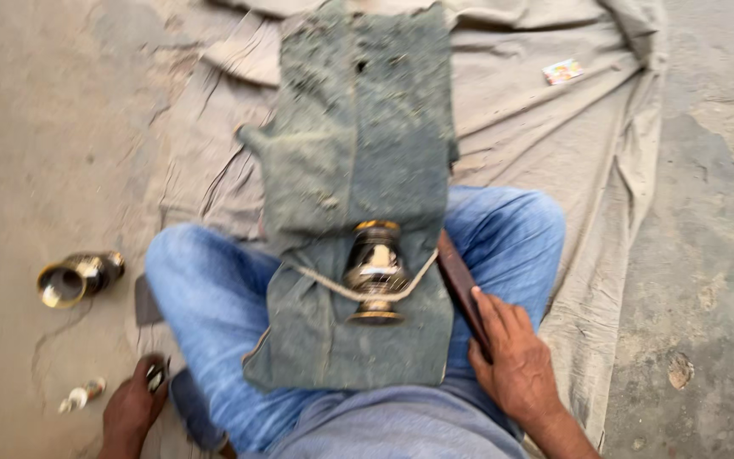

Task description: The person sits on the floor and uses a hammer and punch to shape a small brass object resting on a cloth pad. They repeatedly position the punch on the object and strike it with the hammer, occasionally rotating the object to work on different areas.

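Note:
I sit cross-legged in blue jeans with a grey-green cloth (358, 161) spread over my lap. A small dark metal vase with brass rims (374, 272) lies on the cloth, held down by a cord (320, 283) stretched across it. My right hand (511, 365) rests by my right knee with its fingers on a dark wooden stick (460, 289) that lies beside the cloth. Down by my left knee, my left hand (133, 408) is closed around a small shiny object (157, 376) near the ground; what it is cannot be made out.
A second brass-rimmed vase (76, 278) lies on its side on the concrete floor at the left. A small pale item (81, 396) lies near my left hand. A beige ground sheet (554, 153) spreads under me, with a small coloured packet (562, 71) on it at the upper right.

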The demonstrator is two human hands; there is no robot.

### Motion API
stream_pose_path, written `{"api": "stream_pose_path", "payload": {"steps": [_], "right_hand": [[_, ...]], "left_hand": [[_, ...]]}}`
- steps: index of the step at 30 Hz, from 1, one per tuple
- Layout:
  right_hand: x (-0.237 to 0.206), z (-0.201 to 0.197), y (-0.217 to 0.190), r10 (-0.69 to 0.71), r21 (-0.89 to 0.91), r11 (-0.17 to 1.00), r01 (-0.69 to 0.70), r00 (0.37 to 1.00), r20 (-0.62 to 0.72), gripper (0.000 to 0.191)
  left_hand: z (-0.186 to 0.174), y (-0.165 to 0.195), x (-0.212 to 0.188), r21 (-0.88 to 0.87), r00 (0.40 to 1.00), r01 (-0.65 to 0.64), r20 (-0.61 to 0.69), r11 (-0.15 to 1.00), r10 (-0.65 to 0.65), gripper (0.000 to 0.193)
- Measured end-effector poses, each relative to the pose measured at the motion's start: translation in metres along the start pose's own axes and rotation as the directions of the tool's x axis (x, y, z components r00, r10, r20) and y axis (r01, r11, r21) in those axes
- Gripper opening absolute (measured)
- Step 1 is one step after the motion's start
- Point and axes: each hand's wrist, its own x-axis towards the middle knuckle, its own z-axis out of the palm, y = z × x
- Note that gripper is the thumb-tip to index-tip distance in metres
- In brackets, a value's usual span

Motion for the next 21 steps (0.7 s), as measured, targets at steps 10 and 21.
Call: {"api": "stream_pose_path", "payload": {"steps": [10, 21], "right_hand": [[0.019, -0.011, 0.021, 0.017, 0.103, 0.994, -0.02, 0.999, 0.035, 0.082], [-0.012, -0.027, 0.018, -0.006, 0.137, 0.991, 0.003, 1.0, 0.025, 0.078]], "left_hand": [[0.015, 0.02, 0.016, 0.009, 0.997, 0.077, 0.022, 0.997, -0.077, 0.06], [0.017, 0.039, -0.004, 0.014, 0.997, 0.063, -0.05, 0.998, -0.062, 0.049]]}}
